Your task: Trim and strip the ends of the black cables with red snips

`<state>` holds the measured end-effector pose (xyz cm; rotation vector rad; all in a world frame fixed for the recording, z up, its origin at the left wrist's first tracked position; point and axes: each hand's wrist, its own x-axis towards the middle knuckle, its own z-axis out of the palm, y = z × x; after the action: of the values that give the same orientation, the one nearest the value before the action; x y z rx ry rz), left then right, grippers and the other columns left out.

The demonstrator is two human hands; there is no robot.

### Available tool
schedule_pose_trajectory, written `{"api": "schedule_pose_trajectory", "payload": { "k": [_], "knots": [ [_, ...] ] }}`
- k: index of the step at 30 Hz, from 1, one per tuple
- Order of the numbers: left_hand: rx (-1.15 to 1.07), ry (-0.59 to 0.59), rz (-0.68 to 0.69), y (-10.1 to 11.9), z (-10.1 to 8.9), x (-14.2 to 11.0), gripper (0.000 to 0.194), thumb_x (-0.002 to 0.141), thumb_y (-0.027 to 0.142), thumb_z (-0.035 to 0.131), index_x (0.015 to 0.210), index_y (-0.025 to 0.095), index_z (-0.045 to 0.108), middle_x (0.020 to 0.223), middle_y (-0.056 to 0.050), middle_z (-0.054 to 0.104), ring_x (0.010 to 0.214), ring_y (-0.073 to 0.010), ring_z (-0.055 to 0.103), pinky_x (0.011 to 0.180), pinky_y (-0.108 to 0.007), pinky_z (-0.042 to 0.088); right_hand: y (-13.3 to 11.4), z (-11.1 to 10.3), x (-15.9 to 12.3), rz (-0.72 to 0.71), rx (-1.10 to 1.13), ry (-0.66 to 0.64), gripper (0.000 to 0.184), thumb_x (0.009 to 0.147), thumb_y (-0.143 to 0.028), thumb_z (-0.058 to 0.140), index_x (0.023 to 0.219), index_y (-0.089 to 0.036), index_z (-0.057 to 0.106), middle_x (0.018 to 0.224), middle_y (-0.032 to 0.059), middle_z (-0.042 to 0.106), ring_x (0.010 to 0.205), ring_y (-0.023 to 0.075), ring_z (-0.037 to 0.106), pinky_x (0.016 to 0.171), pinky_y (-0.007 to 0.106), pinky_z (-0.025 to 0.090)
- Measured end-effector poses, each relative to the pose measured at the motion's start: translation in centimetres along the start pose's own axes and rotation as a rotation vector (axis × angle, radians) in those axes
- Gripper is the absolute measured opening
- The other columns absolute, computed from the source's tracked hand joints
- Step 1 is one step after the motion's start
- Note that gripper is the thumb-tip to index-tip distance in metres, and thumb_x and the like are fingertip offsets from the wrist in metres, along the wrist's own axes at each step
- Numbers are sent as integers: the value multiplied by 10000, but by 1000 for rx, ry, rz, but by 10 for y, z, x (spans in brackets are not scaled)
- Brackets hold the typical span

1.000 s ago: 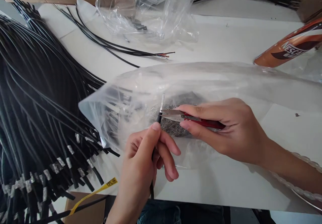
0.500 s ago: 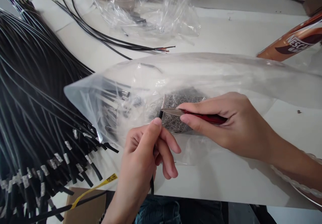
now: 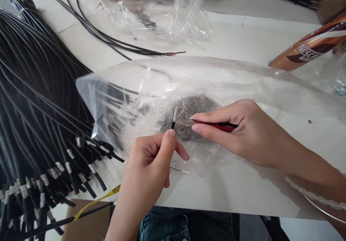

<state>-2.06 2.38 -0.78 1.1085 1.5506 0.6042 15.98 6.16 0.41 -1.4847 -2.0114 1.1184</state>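
Observation:
Between thumb and fingers my left hand (image 3: 151,161) grips a black cable (image 3: 173,125), its stripped, pale silvery end pointing up. My right hand (image 3: 243,136) is closed on a pair of small red-handled thread snips (image 3: 213,125). Their metal blades reach left and touch the cable where the black jacket stops. Behind and below the blades, a heap of fine metal wire clippings (image 3: 193,105) lies on or in a clear plastic bag (image 3: 216,75); which, I cannot tell.
A large bundle of black cables (image 3: 40,107) with silvery bands near their ends fills the left. A yellow label (image 3: 94,199) wraps one cable. At the back are loose cables (image 3: 121,44) and another clear bag (image 3: 162,10). A brown Nescafe bottle (image 3: 305,49) lies at right.
My left hand has turned slightly and its fingers have curled in more. The snips stay at the jacket's edge, and the whole view has shifted a little.

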Motion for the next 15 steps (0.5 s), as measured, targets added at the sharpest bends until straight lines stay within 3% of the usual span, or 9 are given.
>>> {"api": "schedule_pose_trajectory", "payload": {
  "k": [4,8,15],
  "knots": [
    [220,-30,124,2,-5,0,450,916,373,425,561,211,650,341,65,316,308,-65,293,357,-217,181,2,0,-1,62,34,33,212,886,-341,636,1007,-263,792,775,-37,729,640,103,657,496,145,484],
    [491,6,284,8,-8,0,470,899,342,405,500,193,604,367,59,258,345,-80,230,410,-270,174,3,-3,-1,93,38,36,220,875,-370,630,998,-285,791,933,-26,748,760,165,717,544,195,554],
    [835,-6,187,19,-15,4,465,905,346,357,540,198,604,412,7,432,414,-130,387,506,-319,208,2,-3,-2,136,9,31,227,869,-418,640,1018,-315,777,1064,-30,724,978,211,710,761,277,617]
  ]
}}
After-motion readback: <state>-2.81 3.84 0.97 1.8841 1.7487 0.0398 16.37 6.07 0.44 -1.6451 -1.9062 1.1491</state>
